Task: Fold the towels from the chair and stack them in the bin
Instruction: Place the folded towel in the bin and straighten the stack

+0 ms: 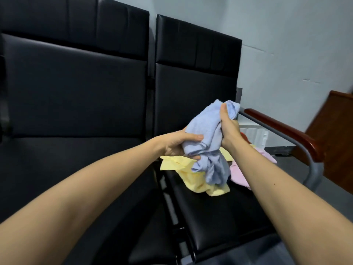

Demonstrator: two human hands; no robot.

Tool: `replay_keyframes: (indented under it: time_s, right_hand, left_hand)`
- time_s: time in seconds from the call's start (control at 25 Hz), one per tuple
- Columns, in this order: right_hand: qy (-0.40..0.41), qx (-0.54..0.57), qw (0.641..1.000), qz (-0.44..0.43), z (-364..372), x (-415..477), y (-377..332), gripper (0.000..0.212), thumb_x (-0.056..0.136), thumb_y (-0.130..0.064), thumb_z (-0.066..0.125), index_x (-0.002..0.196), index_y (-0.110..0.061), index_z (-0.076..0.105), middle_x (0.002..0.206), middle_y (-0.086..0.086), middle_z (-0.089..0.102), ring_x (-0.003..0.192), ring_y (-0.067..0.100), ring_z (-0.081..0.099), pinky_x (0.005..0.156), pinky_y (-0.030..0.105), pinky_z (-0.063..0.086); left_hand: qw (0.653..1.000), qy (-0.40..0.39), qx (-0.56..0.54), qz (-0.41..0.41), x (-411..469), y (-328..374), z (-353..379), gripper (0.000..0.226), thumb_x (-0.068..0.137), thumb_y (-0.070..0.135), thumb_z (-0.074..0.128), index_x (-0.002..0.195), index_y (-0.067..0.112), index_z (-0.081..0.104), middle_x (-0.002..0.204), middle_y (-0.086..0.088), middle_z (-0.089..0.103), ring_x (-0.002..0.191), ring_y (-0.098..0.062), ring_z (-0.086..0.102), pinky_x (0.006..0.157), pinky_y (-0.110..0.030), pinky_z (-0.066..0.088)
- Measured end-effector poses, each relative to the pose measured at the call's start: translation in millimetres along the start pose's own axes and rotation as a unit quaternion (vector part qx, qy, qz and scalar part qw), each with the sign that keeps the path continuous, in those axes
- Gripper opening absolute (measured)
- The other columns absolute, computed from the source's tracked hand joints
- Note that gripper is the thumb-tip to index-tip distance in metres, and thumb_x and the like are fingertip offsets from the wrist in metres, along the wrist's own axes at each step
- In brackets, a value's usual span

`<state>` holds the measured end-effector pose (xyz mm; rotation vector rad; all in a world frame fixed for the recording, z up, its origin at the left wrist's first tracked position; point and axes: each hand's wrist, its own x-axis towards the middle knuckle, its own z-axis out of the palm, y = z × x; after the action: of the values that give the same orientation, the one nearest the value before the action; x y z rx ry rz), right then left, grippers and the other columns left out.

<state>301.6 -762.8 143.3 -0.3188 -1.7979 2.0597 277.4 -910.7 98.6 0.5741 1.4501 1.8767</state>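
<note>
Item: blue towel. Bunched and unfolded, held in the air above the chair seat, at 3 o'clock of the view's centre.

Grip: left hand at 9 o'clock of the bundle, fingers curled round its middle. Right hand at 3 o'clock, gripping the upper end, thumb toward 12.

Axis: long and near upright, top tipped toward 1 o'clock. Loose tail hanging toward 6 over the yellow towel (touching or just clear, not to be told). Pink towel at 4 o'clock, partly behind the right forearm.

Step in hand, as judged: opening out for the first fold. Best done by lifting clear of the heap and working both grips along one hem to two neighbouring corners. Then letting the cloth hang flat before halving.

Risk: tail snagging the yellow towel and dragging it off the seat edge.
</note>
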Motion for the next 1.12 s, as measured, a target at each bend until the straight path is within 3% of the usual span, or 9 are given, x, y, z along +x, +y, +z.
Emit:
replay_keyframes:
  time_s: [0.12,0.24,0.32,0.44,0.56,0.68,0.8,0.96,1.12]
  right_hand:
    - [-0.123,-0.020,0.992,0.036,36,-14,-5,0.036,0.095,-0.049,0.045,0.092,-0.014,0.054,0.064,0.002,0.058,0.051,0.010,0.057,0.047,0.020,0.044]
    - [-0.263,-0.062,0.959,0.086,77,-30,-10,0.026,0.097,-0.040,0.046,0.095,-0.016,0.054,0.089,0.005,0.063,0.078,0.017,0.062,0.062,0.027,0.052]
    - [-0.324,-0.101,0.937,0.079,110,-37,-1,0.015,0.097,-0.031,0.051,0.098,-0.017,0.056,0.095,0.005,0.064,0.084,0.018,0.063,0.066,0.030,0.053]
    - [-0.313,-0.253,0.915,0.002,169,-57,37,0.011,0.093,-0.020,0.057,0.096,-0.009,0.057,0.092,0.011,0.061,0.077,0.020,0.059,0.063,0.028,0.047]
    - [-0.328,-0.404,0.848,-0.100,214,-99,85,0.022,0.090,-0.020,0.057,0.106,-0.007,0.055,0.096,0.009,0.058,0.085,0.020,0.054,0.067,0.027,0.042]
    - [-0.382,-0.391,0.828,-0.120,237,-146,121,0.029,0.091,-0.013,0.054,0.119,-0.005,0.054,0.114,0.014,0.061,0.105,0.029,0.056,0.091,0.032,0.042]
    - [-0.383,-0.366,0.841,-0.109,234,-178,147,0.013,0.093,-0.027,0.050,0.099,-0.022,0.060,0.097,0.005,0.066,0.094,0.026,0.062,0.082,0.033,0.049]
    - [-0.341,-0.455,0.814,-0.119,223,-174,141,0.034,0.086,-0.059,0.046,0.091,-0.028,0.060,0.081,-0.009,0.061,0.078,0.014,0.059,0.066,0.028,0.043]
    - [-0.311,-0.629,0.663,-0.260,218,-163,111,0.030,0.083,-0.054,0.053,0.085,-0.024,0.055,0.092,-0.004,0.063,0.087,0.019,0.057,0.080,0.034,0.040]
  left_hand:
    - [0.996,0.071,0.013,0.046,-42,14,-28,0.037,0.076,0.014,0.066,0.111,0.012,0.054,0.083,-0.006,0.070,0.071,-0.018,0.068,0.058,-0.030,0.056]
    - [0.977,0.171,0.095,0.089,-97,37,-77,0.058,0.073,0.004,0.064,0.126,0.019,0.046,0.107,-0.010,0.063,0.092,-0.024,0.063,0.068,-0.034,0.052]
    - [0.919,0.331,0.173,0.126,-133,54,-108,0.048,0.074,-0.002,0.052,0.119,0.016,0.052,0.100,-0.008,0.059,0.089,-0.024,0.056,0.065,-0.028,0.048]
    - [0.775,0.505,0.365,0.104,-182,63,-144,0.025,0.085,-0.002,0.044,0.101,0.009,0.060,0.090,-0.007,0.062,0.085,-0.021,0.054,0.056,-0.018,0.045]
    - [0.706,0.468,0.531,-0.024,-227,30,-163,0.044,0.080,-0.006,0.046,0.121,0.007,0.057,0.126,-0.011,0.056,0.114,-0.024,0.053,0.088,-0.024,0.044]
    - [0.770,0.364,0.523,0.030,-256,-15,-152,0.061,0.081,-0.002,0.057,0.139,0.013,0.042,0.135,-0.001,0.049,0.122,-0.012,0.047,0.093,-0.013,0.034]
    - [0.782,0.303,0.545,-0.001,-272,-51,-144,0.064,0.078,0.019,0.064,0.138,0.025,0.042,0.107,0.011,0.059,0.094,-0.003,0.055,0.080,-0.017,0.042]
    - [0.627,0.420,0.654,-0.050,-291,-70,-156,0.028,0.079,0.035,0.058,0.102,0.021,0.063,0.098,-0.002,0.066,0.094,-0.024,0.062,0.071,-0.031,0.046]
    - [0.576,0.486,0.657,-0.013,-304,-45,-171,0.022,0.080,0.019,0.053,0.094,0.018,0.070,0.094,-0.002,0.066,0.089,-0.026,0.061,0.072,-0.031,0.045]
